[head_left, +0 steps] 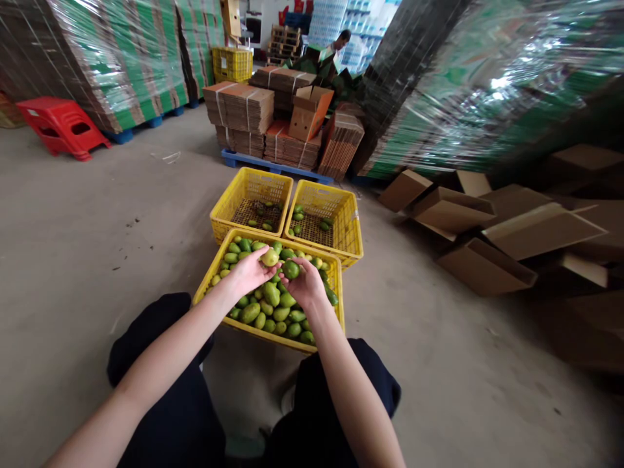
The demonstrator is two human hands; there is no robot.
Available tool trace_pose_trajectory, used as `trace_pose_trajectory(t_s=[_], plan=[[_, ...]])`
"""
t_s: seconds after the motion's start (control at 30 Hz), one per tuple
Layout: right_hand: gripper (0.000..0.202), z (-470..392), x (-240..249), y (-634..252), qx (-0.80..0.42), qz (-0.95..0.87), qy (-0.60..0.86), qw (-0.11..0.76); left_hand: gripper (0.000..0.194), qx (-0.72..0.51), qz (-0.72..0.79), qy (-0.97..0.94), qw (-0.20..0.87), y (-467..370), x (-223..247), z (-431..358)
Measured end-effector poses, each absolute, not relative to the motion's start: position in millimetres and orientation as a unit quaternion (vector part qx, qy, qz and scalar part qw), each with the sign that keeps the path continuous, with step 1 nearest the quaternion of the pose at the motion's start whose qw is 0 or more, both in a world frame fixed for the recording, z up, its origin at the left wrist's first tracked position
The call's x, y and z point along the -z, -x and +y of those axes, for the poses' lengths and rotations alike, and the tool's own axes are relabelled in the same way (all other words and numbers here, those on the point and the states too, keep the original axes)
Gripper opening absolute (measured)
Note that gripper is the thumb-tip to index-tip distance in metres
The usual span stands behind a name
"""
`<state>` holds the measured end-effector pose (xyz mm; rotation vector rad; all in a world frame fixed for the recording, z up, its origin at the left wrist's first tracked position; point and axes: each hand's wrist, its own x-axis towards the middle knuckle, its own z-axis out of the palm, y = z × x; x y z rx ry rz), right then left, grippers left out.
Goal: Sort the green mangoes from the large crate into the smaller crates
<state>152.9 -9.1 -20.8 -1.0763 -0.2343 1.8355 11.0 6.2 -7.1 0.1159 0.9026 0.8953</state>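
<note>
Our left hand: fingers curled and holding a yellowish fruit. Our right hand: fingers wrapped on a dark green fruit, just right of the left fingertips. Can't tell if the two hands touch. Both fruits sit above the pile; our hands and wrists cover part of it.

Around us: forearms run back from the fingers across the crate's near side. Our dark trousers flank that side, one knee left of the fingers, one right. Past the fingertips, crate rims stand between us and the rear crates' insides. Well out left: a red stool and, behind it, a film-wrapped stack. Straight ahead, beyond the crates: a blue pallet with strapped flat cardboard and an upright orange-brown carton. A person is farther back. Right of the fingers, well apart: jumbled cardboard boxes, blurred toward the edge, with another wrapped stack above them in view.

Containers: loaded crate, yellow, directly under our fingers, heaped with green and yellow-green fruit. Rear left crate, ahead-left: a few fruits on the grid base, plus dark bits too small to identify. Rear right crate, ahead-right: a few green fruits, some by its left wall, some farther right. Those two stand side by side, just beyond the loaded one.
</note>
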Motion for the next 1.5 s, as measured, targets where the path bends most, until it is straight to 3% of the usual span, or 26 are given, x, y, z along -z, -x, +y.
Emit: trace_pose_trajectory(t_s=[0.1, 0.2, 0.3, 0.4, 0.53, 0.77, 1.03, 1.2, 1.3, 1.4, 1.5], plan=[[0.003, -9.2, 19.8, -151.4, -0.744, -0.114, 0.446, 0.484, 0.014, -0.437, 0.412, -0.092, 0.794, -10.5, 7.9, 3.4], [0.006, -9.7, 18.7, -148.8, -0.708, -0.154, 0.479, 0.496, 0.031, -0.482, 0.405, -0.165, 0.759, -9.5, 6.0, -1.1], [0.026, -11.6, 18.6, -147.7, -0.621, -0.208, 0.519, 0.550, 0.046, -0.550, 0.417, -0.233, 0.685, -7.5, 2.0, -3.8], [0.051, -16.2, 18.3, -148.8, -0.453, -0.337, 0.537, 0.627, 0.056, -0.593, 0.412, -0.310, 0.618, -4.9, -0.9, -4.8], [0.033, -26.0, 15.9, -148.2, -0.286, -0.491, 0.531, 0.629, 0.043, -0.590, 0.383, -0.466, 0.537, -3.9, -2.1, -9.9], [0.018, -33.8, 14.5, -146.9, -0.186, -0.570, 0.517, 0.611, 0.035, -0.587, 0.344, -0.550, 0.485, -4.6, -4.7, -18.9], [0.025, -36.3, 19.4, -149.6, -0.224, -0.586, 0.509, 0.590, 0.036, -0.566, 0.361, -0.482, 0.563, -7.4, -7.9, -23.7], [0.066, -38.3, 7.0, -149.0, -0.411, -0.452, 0.468, 0.639, 0.038, -0.634, 0.365, -0.253, 0.633, -7.4, -16.0, -15.2], [0.050, -33.1, 4.0, -149.9, -0.514, -0.368, 0.457, 0.626, 0.015, -0.591, 0.390, -0.124, 0.695, 0.4, -18.7, -1.8], [0.028, -25.9, 5.7, -150.2, -0.596, -0.283, 0.444, 0.607, 0.029, -0.514, 0.385, -0.033, 0.766, 6.8, -18.5, 6.4], [0.026, -20.5, 6.0, -150.3, -0.625, -0.245, 0.435, 0.600, 0.030, -0.504, 0.353, -0.040, 0.788, 8.2, -17.1, 5.4]])
